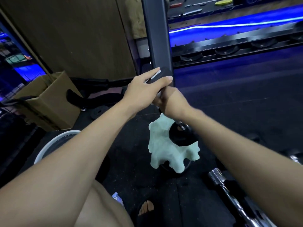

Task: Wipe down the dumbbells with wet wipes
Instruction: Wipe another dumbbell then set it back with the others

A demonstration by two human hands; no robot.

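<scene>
Dumbbell [177, 136] sits at the center of the view, held up off the dark gym floor [237, 112] and tilted, one black head pointing toward 12 o'clock and the other toward 6 o'clock. The left hand [144, 92] grips the upper black head, fingers and thumb wrapped over it, with small white markings showing between the fingers. The right hand [170, 104] sits just below, its fingers curled round the chrome handle; the back of the hand hides the grip itself. A pale green wet wipe [165, 153] hangs crumpled from under the right hand, draping behind and below the lower black head.

Behind the hands, toward 12 o'clock, stands a grey metal upright [155, 38] of a rack. At 9 o'clock an open cardboard box [49, 99] rests on the floor, and at 8 o'clock the white rim of a round basin [49, 145] shows beside the left forearm. A chrome bar [229, 190] lies on the floor at 5 o'clock. At 6 o'clock a bare knee and a foot in a dark sandal [146, 210] are visible. Blue strip lighting [229, 25] glows at 1 o'clock.
</scene>
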